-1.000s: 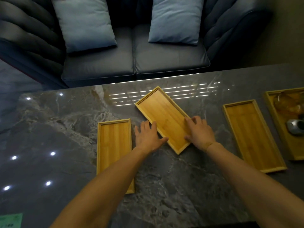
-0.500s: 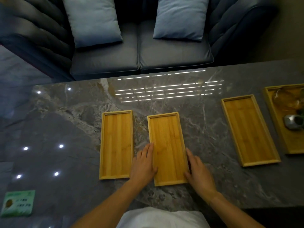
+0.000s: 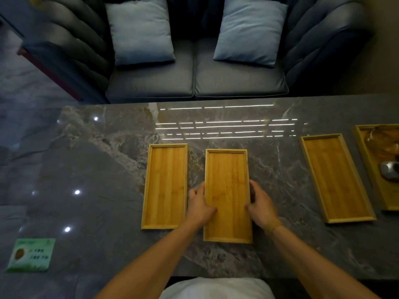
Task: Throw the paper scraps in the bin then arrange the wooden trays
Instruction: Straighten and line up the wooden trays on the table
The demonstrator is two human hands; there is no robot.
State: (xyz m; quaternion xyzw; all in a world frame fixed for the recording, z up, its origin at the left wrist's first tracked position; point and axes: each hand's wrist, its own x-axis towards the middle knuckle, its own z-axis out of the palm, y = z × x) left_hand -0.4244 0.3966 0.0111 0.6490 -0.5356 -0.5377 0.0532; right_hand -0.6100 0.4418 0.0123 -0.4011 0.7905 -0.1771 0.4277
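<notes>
Three empty wooden trays lie lengthwise on the grey marble table (image 3: 86,169). The middle tray (image 3: 226,169) sits in front of me, gripped on its long sides by both hands: my left hand (image 3: 199,207) on its left edge, my right hand (image 3: 260,205) on its right edge, thumbs resting inside. The left tray (image 3: 165,186) lies parallel, a small gap away. The right tray (image 3: 335,178) lies further off, slightly angled. No paper scraps or bin are in view.
A fourth wooden tray (image 3: 367,160) at the far right edge holds a glass piece and a metal object (image 3: 389,170). A green card (image 3: 31,254) lies at the near left. A dark sofa (image 3: 194,83) with two pale cushions stands beyond the table.
The middle tray was turned from a diagonal to straight, parallel with the left tray. My hands slid up its sides and now grip it with thumbs inside.
</notes>
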